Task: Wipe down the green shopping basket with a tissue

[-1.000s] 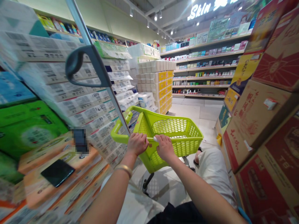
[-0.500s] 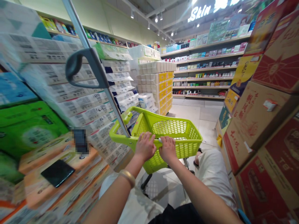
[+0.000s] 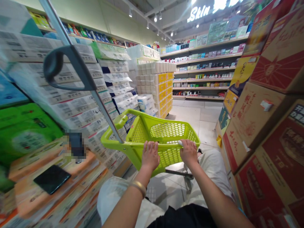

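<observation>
A lime-green shopping basket (image 3: 166, 131) on wheels stands in the aisle in front of me, with nothing visible inside. My left hand (image 3: 150, 155) is closed over its near rim. My right hand (image 3: 188, 152) grips the same rim further right. A long grey pull handle (image 3: 68, 68) rises from the basket's left end up to the upper left. My knees in pale trousers show below the basket.
Stacked tissue packs (image 3: 78, 104) fill the left side, with a black phone (image 3: 51, 179) lying on an orange pack. Red and brown cartons (image 3: 268, 120) are piled on the right. A tiled aisle (image 3: 201, 117) runs ahead to product shelves (image 3: 204, 69).
The basket has swung round and come closer to me. My hands, close together on the rim before, have spread apart along it.
</observation>
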`<state>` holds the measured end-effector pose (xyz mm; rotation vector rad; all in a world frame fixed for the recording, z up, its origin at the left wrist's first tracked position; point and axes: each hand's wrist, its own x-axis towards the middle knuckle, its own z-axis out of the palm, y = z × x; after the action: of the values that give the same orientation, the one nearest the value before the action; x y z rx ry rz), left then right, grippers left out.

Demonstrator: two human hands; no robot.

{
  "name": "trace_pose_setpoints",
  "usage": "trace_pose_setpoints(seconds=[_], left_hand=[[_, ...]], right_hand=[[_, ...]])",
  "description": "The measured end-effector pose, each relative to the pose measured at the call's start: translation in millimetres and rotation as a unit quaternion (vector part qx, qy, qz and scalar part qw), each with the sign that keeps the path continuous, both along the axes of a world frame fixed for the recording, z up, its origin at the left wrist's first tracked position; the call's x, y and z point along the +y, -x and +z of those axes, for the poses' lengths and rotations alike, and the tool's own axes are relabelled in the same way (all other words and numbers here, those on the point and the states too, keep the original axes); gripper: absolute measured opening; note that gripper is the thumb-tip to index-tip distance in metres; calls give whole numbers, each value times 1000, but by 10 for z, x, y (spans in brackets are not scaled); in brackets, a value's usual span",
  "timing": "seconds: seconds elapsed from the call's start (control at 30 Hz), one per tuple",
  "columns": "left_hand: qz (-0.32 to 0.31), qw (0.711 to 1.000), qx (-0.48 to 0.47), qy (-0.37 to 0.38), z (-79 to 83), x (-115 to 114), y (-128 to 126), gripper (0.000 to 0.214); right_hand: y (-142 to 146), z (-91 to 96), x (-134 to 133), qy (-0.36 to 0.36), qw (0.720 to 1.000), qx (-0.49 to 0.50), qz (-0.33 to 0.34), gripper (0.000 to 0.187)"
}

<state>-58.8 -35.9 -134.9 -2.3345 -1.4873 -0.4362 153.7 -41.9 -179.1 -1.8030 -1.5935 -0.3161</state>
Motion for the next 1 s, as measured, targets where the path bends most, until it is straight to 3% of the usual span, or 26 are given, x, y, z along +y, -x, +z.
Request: trace_pose_setpoints(seconds=[0.13, 0.27, 0.37, 0.5, 0.73, 0.9, 1.0], left_hand=[[16, 1000, -5, 0, 2, -28, -17, 57], [18, 1000, -6, -5, 19, -36, 8, 55], [23, 1000, -8, -13, 29, -24, 49, 53], [19, 1000, -7, -21, 26, -9, 129, 52], [30, 999, -17, -21, 11, -36, 144, 50], [54, 998, -15, -29, 15, -59, 89, 49], [55, 998, -15, -36, 10, -65, 86, 48]], right_hand=[[248, 83, 24, 8, 1000, 14, -17, 31], [698, 186, 43, 22, 996, 2, 84, 39], [867, 247, 52, 30, 991, 4, 132, 42], [667, 253, 63, 43, 985, -24, 168, 41], [21, 105, 33, 52, 997, -2, 50, 35], [203, 130, 37, 56, 998, 16, -10, 31], [531, 188, 23, 48, 998, 0, 44, 33]])
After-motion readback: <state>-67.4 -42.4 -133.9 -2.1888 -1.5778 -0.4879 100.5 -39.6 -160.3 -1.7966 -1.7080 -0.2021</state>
